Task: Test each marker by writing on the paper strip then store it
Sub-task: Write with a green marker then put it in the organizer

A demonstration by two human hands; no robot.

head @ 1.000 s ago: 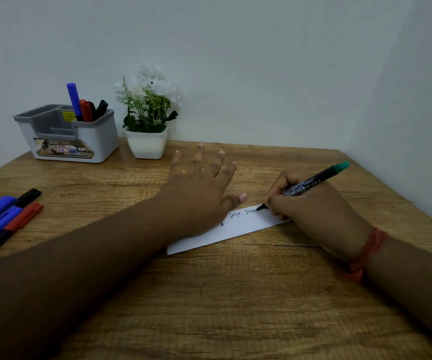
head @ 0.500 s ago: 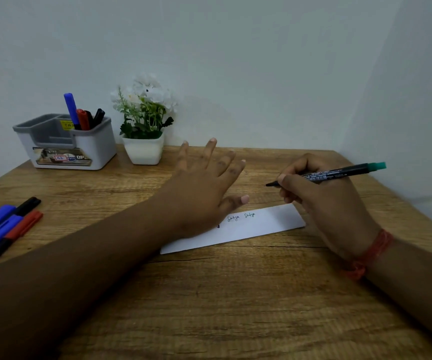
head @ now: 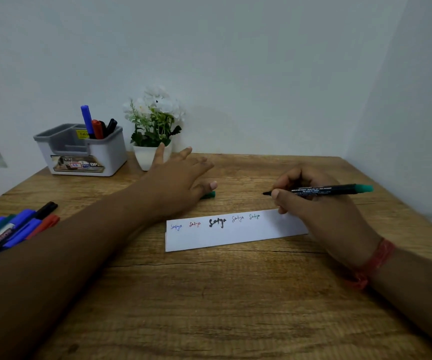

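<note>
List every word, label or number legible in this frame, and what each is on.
"Satya", written five times in blue, red, thick black, thin dark and green: paper strip.
"OP", with a "42" that is less sure: label on the organizer.
Yellow sticker inside the organizer: too blurred.
White print on the green marker in the right hand: too small.

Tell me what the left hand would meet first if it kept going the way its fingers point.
Probably the white flower pot: the left hand points straight at it; depth is unclear.
</note>
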